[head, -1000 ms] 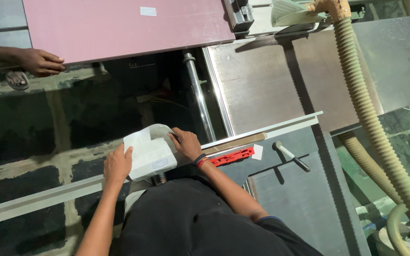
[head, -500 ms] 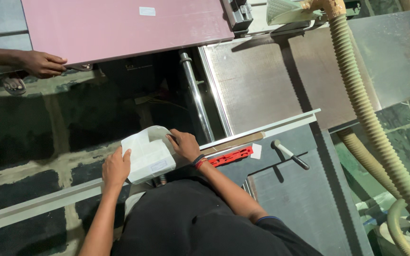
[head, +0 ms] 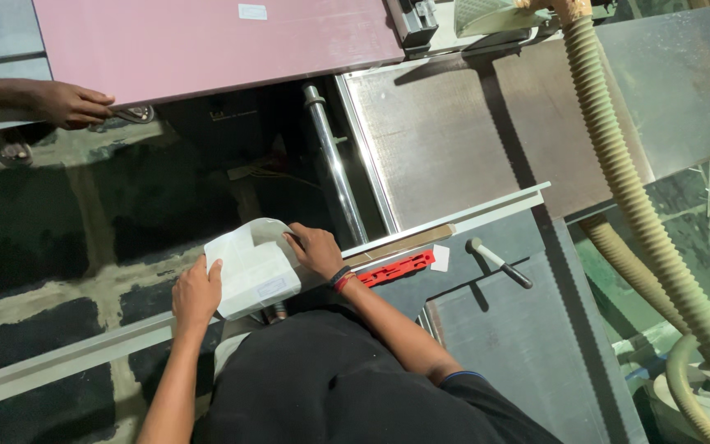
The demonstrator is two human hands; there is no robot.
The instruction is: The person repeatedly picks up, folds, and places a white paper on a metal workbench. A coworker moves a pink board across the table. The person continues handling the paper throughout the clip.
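**Both hands on a white panel piece at the saw's fence rail**

The person's left hand (head: 196, 293) and right hand (head: 315, 250) hold a small white panel piece (head: 252, 268) between them, just above the long pale fence rail (head: 76, 355) that runs slantwise across the view. The left hand grips the piece's near-left edge, thumb lying on its top face and the other fingers folded underneath. The right hand sits at the far-right corner, fingers curled over that rounded edge and pressed onto the top. So the piece lies between the two hands, clamped from opposite sides, and both hands are closed on it. Whether its underside rests on the rail or is carried clear of it cannot be told from this angle.

Taking the rail as the mark: a thin wooden strip (head: 400, 245) lies along its right stretch, touching it. Just below that strip sits a red plastic ruler-like part (head: 397, 267) with a small white tag (head: 440, 257) beside it. A dark lever handle (head: 499, 263) stands a little further right, on the grey machine table (head: 519, 345). Above the rail, a shiny steel bar (head: 334, 168) runs away toward a large pink board (head: 207, 41). Another person's hand (head: 71, 104) rests on that board's near edge, well apart from the rail. A ribbed beige dust hose (head: 634, 197) crosses the right side, beyond the rail's right end.
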